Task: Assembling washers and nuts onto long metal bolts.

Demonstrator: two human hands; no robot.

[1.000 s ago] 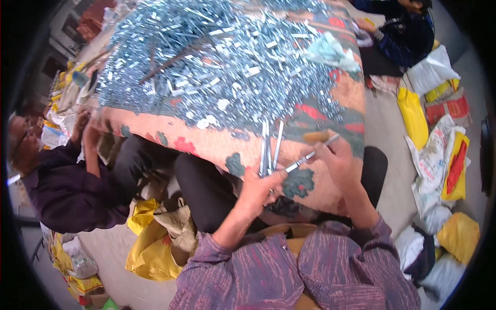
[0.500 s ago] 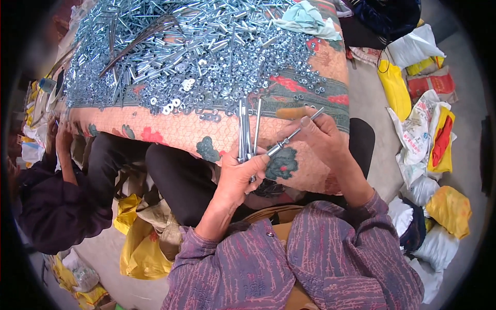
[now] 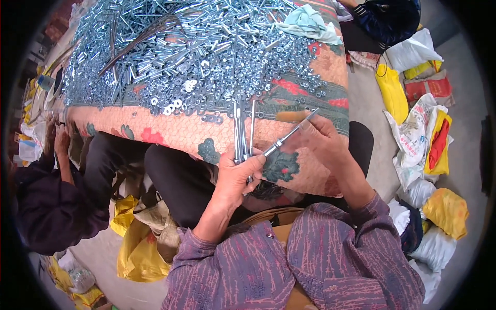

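Note:
My left hand [image 3: 232,178] is closed around a bundle of long thin metal bolts [image 3: 239,132] that stand up out of the fist. A sleeved anchor bolt [image 3: 272,149] slants up and right from between its thumb and fingers, with a nut [image 3: 279,142] partway along the rod. Near the rod's upper end, my right hand [image 3: 326,142] has its thumb and curled fingers against it, slightly blurred. A wooden-coloured handle [image 3: 292,115] lies on the cloth just beyond the right fingers.
A patterned cloth [image 3: 170,124] covers the table. Heaped there are metal sleeves and rods [image 3: 206,31], nuts and washers [image 3: 217,88], dark strips [image 3: 137,41] and a pale blue rag [image 3: 308,23]. Another person [image 3: 57,196] sits at left. Bags [image 3: 411,134] lie on the right floor.
The slanted bolt and the bundle have shifted slightly left with my left hand. My right thumb and fingers have moved a little down along the rod.

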